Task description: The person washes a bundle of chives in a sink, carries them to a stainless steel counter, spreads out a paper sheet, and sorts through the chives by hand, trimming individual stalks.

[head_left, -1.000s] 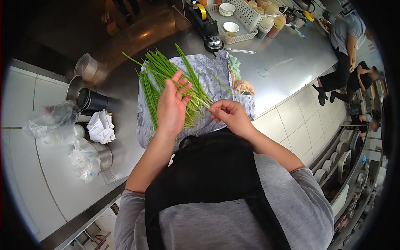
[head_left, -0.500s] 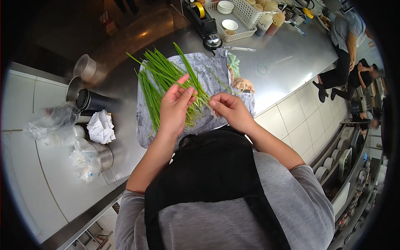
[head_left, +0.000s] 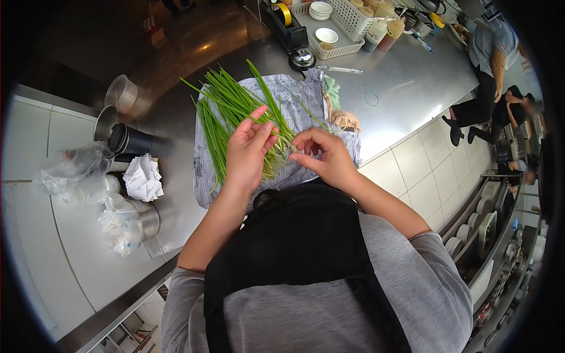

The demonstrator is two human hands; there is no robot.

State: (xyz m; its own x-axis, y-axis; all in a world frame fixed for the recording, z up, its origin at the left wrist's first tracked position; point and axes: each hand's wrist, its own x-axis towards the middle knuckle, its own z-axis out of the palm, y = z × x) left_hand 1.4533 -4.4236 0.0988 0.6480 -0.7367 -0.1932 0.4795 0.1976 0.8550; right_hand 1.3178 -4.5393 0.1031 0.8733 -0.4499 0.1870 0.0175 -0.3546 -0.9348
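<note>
A steel counter fills most of the upper view, and the person in the black apron stands at its near edge. Taking the middle of the printed grey paper on that counter as the centre of a dial, with 12 at the top, the long green stalks lie across it, mostly on its left half, leafy tips towards 10 and 11 o'clock and pale ends towards 4. A white plastic tray with white bowls sits at 1 o'clock. The left hand is over the stalks, its grip closed, thumb pressed to fingers on a pale stalk end, the forefinger extended. The right hand is at 4 o'clock by the pale ends; the thumb and forefinger of its grip curve towards each other with a gap in between, and whether a bit of stalk is pinched there cannot be told. A black tape dispenser stands at 12, folded white papers between 8 and 9, a black container at 9, a silver bell between 12 and 1, a pen between 1 and 2, and a thin green loop between 2 and 3.
</note>
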